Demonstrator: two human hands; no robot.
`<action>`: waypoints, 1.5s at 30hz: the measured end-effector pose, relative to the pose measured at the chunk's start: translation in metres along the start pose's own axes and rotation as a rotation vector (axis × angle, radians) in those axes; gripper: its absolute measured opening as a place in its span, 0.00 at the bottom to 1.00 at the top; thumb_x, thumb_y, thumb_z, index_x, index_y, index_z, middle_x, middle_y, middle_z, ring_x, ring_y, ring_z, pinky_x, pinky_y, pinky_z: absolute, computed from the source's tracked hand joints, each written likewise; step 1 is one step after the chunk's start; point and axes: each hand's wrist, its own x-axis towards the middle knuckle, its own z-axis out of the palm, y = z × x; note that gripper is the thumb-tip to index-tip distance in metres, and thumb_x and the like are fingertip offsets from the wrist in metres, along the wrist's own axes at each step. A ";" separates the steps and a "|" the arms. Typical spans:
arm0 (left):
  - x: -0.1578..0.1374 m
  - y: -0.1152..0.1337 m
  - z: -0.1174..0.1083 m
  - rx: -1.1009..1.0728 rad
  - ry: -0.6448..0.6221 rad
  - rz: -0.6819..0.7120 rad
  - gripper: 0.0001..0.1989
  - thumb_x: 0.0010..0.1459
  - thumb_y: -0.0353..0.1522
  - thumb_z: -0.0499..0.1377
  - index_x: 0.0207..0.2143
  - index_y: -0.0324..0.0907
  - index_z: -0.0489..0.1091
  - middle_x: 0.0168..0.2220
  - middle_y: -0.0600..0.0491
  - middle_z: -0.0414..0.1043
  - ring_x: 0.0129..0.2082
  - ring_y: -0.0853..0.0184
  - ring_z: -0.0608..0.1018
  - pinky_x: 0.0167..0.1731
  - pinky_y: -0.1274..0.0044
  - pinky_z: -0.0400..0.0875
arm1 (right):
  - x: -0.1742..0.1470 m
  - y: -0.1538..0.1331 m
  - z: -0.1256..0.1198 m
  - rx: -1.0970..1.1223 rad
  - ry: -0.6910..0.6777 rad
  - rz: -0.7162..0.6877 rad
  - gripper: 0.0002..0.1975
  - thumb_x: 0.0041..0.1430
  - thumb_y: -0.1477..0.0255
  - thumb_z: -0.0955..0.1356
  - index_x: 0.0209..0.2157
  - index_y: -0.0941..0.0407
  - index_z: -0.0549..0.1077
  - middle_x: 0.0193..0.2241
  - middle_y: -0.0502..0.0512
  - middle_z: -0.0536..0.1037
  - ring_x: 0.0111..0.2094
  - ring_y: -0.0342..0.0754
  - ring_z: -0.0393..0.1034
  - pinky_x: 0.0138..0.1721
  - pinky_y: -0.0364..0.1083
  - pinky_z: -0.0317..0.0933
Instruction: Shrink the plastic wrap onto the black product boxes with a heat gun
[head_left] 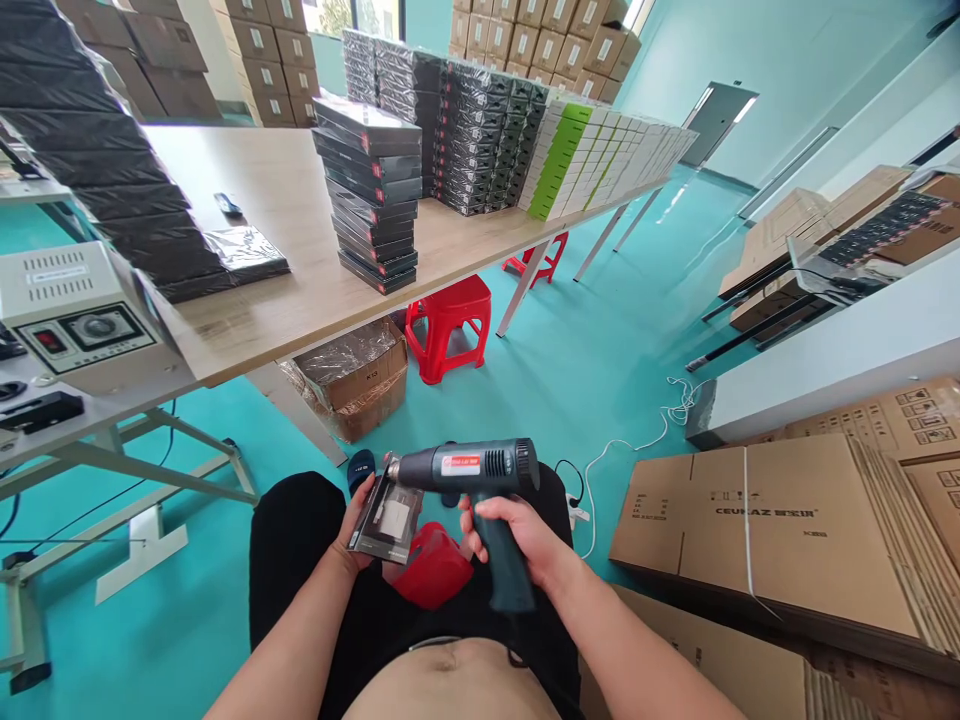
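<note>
My right hand [514, 535] is wrapped round the handle of a dark heat gun [480, 467], which has a red label on its barrel. Its metal nozzle points left, right by the upper edge of a small dark box [388, 522] with a pale picture on its face. My left hand [355, 522] grips that box along its left side, tilted above my lap. The box looks glossy, as if in clear film. Beneath them a red stool [433, 570] shows between my legs.
A long wooden table [262, 330] carries a stack of dark boxes [375, 190] and rows of wrapped and white-green boxes. At left sits a machine with a dial [97, 325]. Cartons [750, 510] stand at right; a white cable [600, 460] crosses the floor.
</note>
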 end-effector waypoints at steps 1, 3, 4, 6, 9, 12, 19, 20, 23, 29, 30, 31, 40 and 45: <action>0.001 0.000 -0.001 -0.007 0.016 0.022 0.23 0.56 0.46 0.57 0.44 0.36 0.71 0.34 0.42 0.78 0.37 0.50 0.80 0.38 0.61 0.73 | -0.006 -0.002 0.003 -0.095 -0.048 0.032 0.14 0.48 0.73 0.69 0.38 0.63 0.74 0.27 0.57 0.77 0.22 0.44 0.70 0.21 0.41 0.62; 0.003 0.000 -0.004 -0.027 0.028 0.063 0.20 0.56 0.44 0.57 0.42 0.38 0.72 0.32 0.45 0.78 0.35 0.52 0.80 0.37 0.64 0.73 | -0.016 -0.008 0.009 -0.318 -0.159 0.102 0.13 0.47 0.73 0.70 0.37 0.64 0.75 0.26 0.57 0.78 0.21 0.45 0.70 0.21 0.42 0.62; 0.004 0.000 -0.005 -0.036 0.025 0.067 0.19 0.56 0.44 0.57 0.41 0.38 0.72 0.32 0.46 0.78 0.35 0.53 0.80 0.37 0.65 0.74 | -0.018 -0.010 0.012 -0.403 -0.189 0.115 0.13 0.46 0.73 0.70 0.36 0.63 0.75 0.26 0.57 0.78 0.22 0.45 0.70 0.21 0.42 0.62; 0.005 0.000 -0.006 -0.046 0.026 0.032 0.19 0.56 0.44 0.57 0.42 0.38 0.72 0.33 0.45 0.78 0.35 0.53 0.80 0.37 0.65 0.73 | -0.017 -0.013 0.017 -0.448 -0.138 0.071 0.13 0.47 0.71 0.70 0.36 0.62 0.75 0.26 0.55 0.77 0.22 0.44 0.70 0.22 0.42 0.63; 0.007 0.002 -0.007 -0.043 0.040 -0.040 0.21 0.54 0.44 0.58 0.42 0.36 0.72 0.32 0.43 0.78 0.36 0.51 0.80 0.36 0.64 0.74 | -0.010 -0.016 0.025 -0.395 0.038 -0.041 0.13 0.49 0.70 0.69 0.38 0.59 0.75 0.26 0.52 0.76 0.23 0.44 0.70 0.23 0.42 0.63; 0.007 0.004 -0.008 -0.036 0.072 -0.031 0.20 0.54 0.43 0.57 0.41 0.35 0.72 0.31 0.44 0.78 0.36 0.51 0.80 0.35 0.65 0.74 | -0.014 -0.019 0.030 -0.532 -0.055 0.018 0.10 0.47 0.71 0.69 0.33 0.59 0.76 0.22 0.50 0.76 0.21 0.43 0.68 0.24 0.43 0.63; 0.006 0.003 -0.008 -0.053 0.119 0.033 0.17 0.54 0.40 0.56 0.38 0.36 0.73 0.28 0.45 0.77 0.33 0.52 0.80 0.32 0.66 0.74 | -0.023 -0.017 0.037 -0.541 -0.084 -0.011 0.07 0.48 0.72 0.69 0.31 0.60 0.76 0.21 0.51 0.75 0.21 0.43 0.69 0.24 0.43 0.63; 0.005 0.002 -0.007 -0.055 0.116 0.019 0.17 0.54 0.41 0.56 0.38 0.36 0.73 0.28 0.45 0.77 0.33 0.52 0.80 0.32 0.66 0.74 | -0.017 -0.016 0.038 -0.466 -0.028 -0.037 0.09 0.48 0.71 0.69 0.33 0.59 0.76 0.23 0.51 0.76 0.22 0.44 0.69 0.24 0.43 0.63; 0.002 0.003 -0.005 -0.054 0.090 0.022 0.19 0.54 0.41 0.55 0.40 0.35 0.72 0.30 0.44 0.78 0.34 0.52 0.80 0.33 0.66 0.74 | 0.001 -0.015 0.036 -0.285 0.088 -0.087 0.13 0.47 0.70 0.70 0.36 0.61 0.75 0.25 0.54 0.77 0.22 0.45 0.71 0.22 0.43 0.63; 0.000 0.002 -0.001 -0.058 0.075 0.046 0.21 0.55 0.40 0.55 0.44 0.34 0.71 0.32 0.44 0.78 0.34 0.53 0.80 0.34 0.66 0.74 | 0.014 -0.018 0.017 -0.198 0.244 -0.137 0.11 0.50 0.70 0.68 0.35 0.61 0.73 0.24 0.52 0.76 0.21 0.41 0.69 0.21 0.40 0.63; 0.001 0.002 -0.002 -0.059 0.082 0.035 0.20 0.55 0.40 0.55 0.43 0.34 0.72 0.32 0.43 0.78 0.34 0.53 0.80 0.34 0.66 0.74 | 0.013 -0.016 0.017 -0.196 0.237 -0.127 0.11 0.50 0.70 0.68 0.35 0.61 0.73 0.24 0.52 0.76 0.21 0.41 0.69 0.21 0.40 0.63; 0.002 0.003 -0.002 -0.060 0.092 0.026 0.20 0.55 0.40 0.55 0.43 0.33 0.72 0.31 0.43 0.78 0.33 0.52 0.80 0.33 0.66 0.74 | 0.011 -0.014 0.018 -0.195 0.217 -0.115 0.11 0.49 0.70 0.68 0.35 0.61 0.74 0.25 0.53 0.76 0.21 0.42 0.69 0.21 0.41 0.63; 0.001 0.005 -0.007 -0.102 0.055 0.076 0.17 0.55 0.39 0.55 0.38 0.33 0.73 0.33 0.41 0.78 0.36 0.50 0.80 0.37 0.63 0.74 | 0.014 -0.015 0.015 -0.172 0.247 -0.129 0.11 0.50 0.70 0.68 0.35 0.60 0.74 0.25 0.52 0.76 0.22 0.41 0.69 0.20 0.40 0.63; -0.001 0.004 -0.003 -0.096 0.113 0.109 0.18 0.56 0.40 0.55 0.40 0.33 0.72 0.31 0.42 0.78 0.35 0.51 0.80 0.36 0.63 0.74 | 0.002 -0.013 0.010 -0.230 0.188 -0.069 0.12 0.49 0.70 0.68 0.35 0.62 0.74 0.26 0.56 0.77 0.22 0.44 0.70 0.20 0.42 0.64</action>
